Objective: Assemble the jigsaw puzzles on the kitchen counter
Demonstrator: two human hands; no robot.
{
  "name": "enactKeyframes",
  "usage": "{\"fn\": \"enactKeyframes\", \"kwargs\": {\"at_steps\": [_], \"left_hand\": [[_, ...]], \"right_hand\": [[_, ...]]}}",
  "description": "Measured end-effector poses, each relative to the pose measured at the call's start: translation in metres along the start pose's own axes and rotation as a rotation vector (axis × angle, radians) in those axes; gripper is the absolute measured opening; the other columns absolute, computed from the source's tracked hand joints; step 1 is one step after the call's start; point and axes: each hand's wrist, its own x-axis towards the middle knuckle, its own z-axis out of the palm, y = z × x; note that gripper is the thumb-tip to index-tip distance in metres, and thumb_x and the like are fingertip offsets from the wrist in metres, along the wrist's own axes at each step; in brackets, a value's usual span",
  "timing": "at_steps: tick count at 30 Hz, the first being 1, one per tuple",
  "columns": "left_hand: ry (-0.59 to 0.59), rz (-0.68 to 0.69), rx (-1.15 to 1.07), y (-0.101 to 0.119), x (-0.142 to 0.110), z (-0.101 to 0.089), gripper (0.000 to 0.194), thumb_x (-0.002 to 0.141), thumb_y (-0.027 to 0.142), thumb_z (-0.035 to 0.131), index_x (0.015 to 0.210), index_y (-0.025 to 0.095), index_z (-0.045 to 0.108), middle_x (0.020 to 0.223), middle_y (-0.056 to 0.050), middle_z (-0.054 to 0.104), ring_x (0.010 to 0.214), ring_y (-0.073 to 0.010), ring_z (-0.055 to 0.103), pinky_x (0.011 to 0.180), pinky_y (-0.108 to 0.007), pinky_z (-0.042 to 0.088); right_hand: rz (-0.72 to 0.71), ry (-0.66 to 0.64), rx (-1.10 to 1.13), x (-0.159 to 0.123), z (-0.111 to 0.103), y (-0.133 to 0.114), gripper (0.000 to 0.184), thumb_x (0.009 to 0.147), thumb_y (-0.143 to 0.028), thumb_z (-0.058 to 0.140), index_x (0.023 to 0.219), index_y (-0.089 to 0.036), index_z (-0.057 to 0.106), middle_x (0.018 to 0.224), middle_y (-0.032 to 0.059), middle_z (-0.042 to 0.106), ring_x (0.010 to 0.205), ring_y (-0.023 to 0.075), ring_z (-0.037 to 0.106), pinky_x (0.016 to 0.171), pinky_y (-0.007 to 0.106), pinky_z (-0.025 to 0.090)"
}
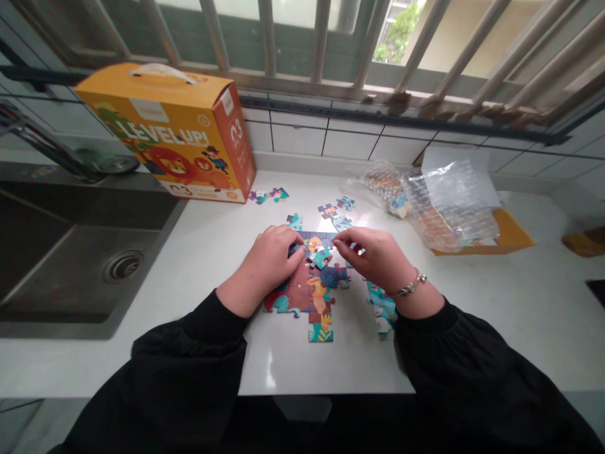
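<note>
A partly joined jigsaw puzzle [302, 287] lies on the white counter, its brown, blue and teal pieces showing animals. My left hand [269, 261] rests at its upper left with the fingers curled. At the tip of that thumb is a tilted teal puzzle piece [321, 258], lying over the joined part. My right hand [375, 255], with a bracelet [410, 287] on the wrist, is at the upper right edge of the puzzle. Its thumb and forefinger are pinched together; what they hold, if anything, is too small to make out. Another joined strip [382, 309] lies beside my right wrist.
Loose puzzle pieces [278, 194] lie near the yellow puzzle box [161, 139], and several more pieces [327, 210] sit behind the puzzle. Clear plastic bags [437, 221] and an orange tray [517, 234] are at right. A dark sink [85, 265] is at left.
</note>
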Motion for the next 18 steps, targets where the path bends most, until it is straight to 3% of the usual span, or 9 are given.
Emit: {"fn": "enactKeyframes", "kwargs": {"at_steps": [3,8,13,18], "left_hand": [[-0.058,0.021,0.021,0.003,0.001,0.001,0.018,0.101,0.039,0.076,0.102,0.021,0.074,0.112,-0.009,0.076,0.109,-0.0298,0.067,0.102,-0.047,0.053],[-0.12,0.054,0.1,0.011,-0.001,0.008,0.043,0.091,0.053,0.09,0.114,0.021,0.074,0.123,-0.012,0.071,0.118,-0.0345,0.064,0.1,-0.048,0.053],[-0.125,0.037,0.091,0.013,-0.001,0.011,0.036,0.094,0.047,0.088,0.115,0.022,0.073,0.123,-0.011,0.069,0.119,-0.0337,0.063,0.102,-0.047,0.053],[-0.133,0.037,0.027,0.01,0.001,0.011,0.03,0.092,0.044,0.089,0.103,0.022,0.073,0.118,-0.01,0.07,0.114,-0.0318,0.065,0.101,-0.047,0.053]], "right_hand": [[0.056,0.061,-0.05,-0.002,-0.003,0.012,0.015,0.105,-0.026,0.061,0.105,-0.024,0.076,0.09,0.0038,0.079,0.073,0.0191,0.068,0.075,0.035,0.054],[0.028,-0.06,-0.049,-0.004,0.008,0.02,0.024,0.099,-0.014,0.062,0.115,-0.024,0.077,0.101,0.007,0.082,0.091,0.0238,0.073,0.084,0.037,0.056],[-0.011,-0.152,0.037,-0.004,0.016,0.016,0.036,0.094,-0.005,0.062,0.121,-0.026,0.074,0.109,0.0043,0.085,0.1,0.0242,0.074,0.09,0.037,0.057],[0.01,-0.118,0.054,-0.005,0.013,0.017,0.038,0.093,-0.005,0.061,0.121,-0.027,0.073,0.109,0.004,0.084,0.097,0.0229,0.074,0.087,0.036,0.057]]}}
